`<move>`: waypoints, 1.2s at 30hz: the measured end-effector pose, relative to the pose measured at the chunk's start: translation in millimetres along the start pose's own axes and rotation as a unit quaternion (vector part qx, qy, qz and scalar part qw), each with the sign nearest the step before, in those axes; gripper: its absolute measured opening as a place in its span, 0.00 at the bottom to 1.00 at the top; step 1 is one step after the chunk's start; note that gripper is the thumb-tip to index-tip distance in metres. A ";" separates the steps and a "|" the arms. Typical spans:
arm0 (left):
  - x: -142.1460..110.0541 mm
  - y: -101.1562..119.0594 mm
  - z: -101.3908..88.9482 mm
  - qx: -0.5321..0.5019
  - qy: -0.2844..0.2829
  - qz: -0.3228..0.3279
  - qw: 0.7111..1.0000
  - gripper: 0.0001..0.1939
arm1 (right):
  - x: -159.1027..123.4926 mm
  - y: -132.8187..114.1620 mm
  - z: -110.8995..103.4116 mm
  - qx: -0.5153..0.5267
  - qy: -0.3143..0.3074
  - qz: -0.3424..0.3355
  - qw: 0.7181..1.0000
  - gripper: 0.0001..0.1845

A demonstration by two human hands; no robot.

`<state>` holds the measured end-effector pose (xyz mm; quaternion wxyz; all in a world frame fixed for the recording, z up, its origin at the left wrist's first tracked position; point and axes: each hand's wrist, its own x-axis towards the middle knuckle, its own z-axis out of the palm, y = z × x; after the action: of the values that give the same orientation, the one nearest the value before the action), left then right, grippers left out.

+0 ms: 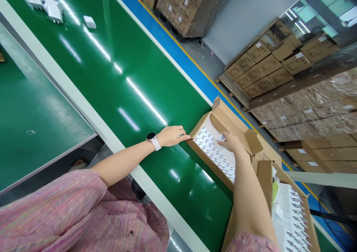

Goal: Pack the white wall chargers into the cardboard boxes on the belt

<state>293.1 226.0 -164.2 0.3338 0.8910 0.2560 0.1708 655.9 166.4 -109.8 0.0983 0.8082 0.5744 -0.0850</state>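
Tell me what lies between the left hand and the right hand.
In the head view, the left hand and the right hand have an open cardboard box between them, with printed white sheets lying inside it.

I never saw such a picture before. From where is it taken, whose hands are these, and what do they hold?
A camera worn on a person's head took this picture, tilted sideways, so these are that person's own hands. The left hand, with a wristwatch, rests its fingertips at the edge of an open cardboard box. The right hand holds a small white item inside the box, above printed sheets. White plastic pieces lie on a green conveyor belt. Stacked cardboard cartons stand beyond it.
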 end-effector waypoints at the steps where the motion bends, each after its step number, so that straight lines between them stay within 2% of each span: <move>1: 0.2 -0.5 -0.3 0.000 0.001 -0.001 1.000 0.31 | 2.1 -1.3 4.5 0.006 -0.003 -0.002 1.000 0.23; 8: 1.0 -0.3 -0.7 -0.007 -0.004 -0.006 1.000 0.32 | -14.6 9.8 29.4 0.079 -0.023 0.015 0.997 0.28; 12: 0.7 0.9 0.7 -0.005 -0.006 -0.006 1.000 0.31 | -23.6 19.2 29.9 0.223 -0.031 0.020 0.974 0.29; 15: 0.5 1.1 1.0 -0.004 -0.008 -0.004 1.000 0.30 | -24.8 19.9 25.0 0.268 -0.050 0.013 0.962 0.28; 19: 0.4 1.1 -0.1 -0.002 -0.009 -0.007 1.000 0.31 | -24.4 15.8 18.0 0.368 -0.087 0.097 0.921 0.23; 21: 0.5 1.2 -0.8 -0.001 -0.010 -0.010 1.000 0.31 | -23.8 13.8 16.3 0.380 -0.083 0.131 0.912 0.22; 28: 0.6 1.8 -1.5 -0.005 -0.008 -0.010 1.000 0.31 | -21.1 15.1 17.3 0.378 -0.082 0.090 0.918 0.29; 32: 0.0 2.4 -1.2 -0.010 -0.001 -0.009 1.000 0.31 | -20.6 16.3 19.8 0.371 -0.067 0.093 0.921 0.32; 34: -0.3 2.5 -1.1 -0.014 0.003 -0.007 1.000 0.32 | -19.9 15.6 21.9 0.353 -0.048 0.079 0.931 0.32; 36: -0.4 2.5 -1.0 -0.014 0.005 -0.006 1.000 0.31 | -19.2 15.4 24.5 0.329 0.008 0.041 0.944 0.34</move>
<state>293.1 224.7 -161.8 0.3463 0.8839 0.2601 0.1768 663.7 137.7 -127.8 -0.1738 0.8188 0.4821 -0.2587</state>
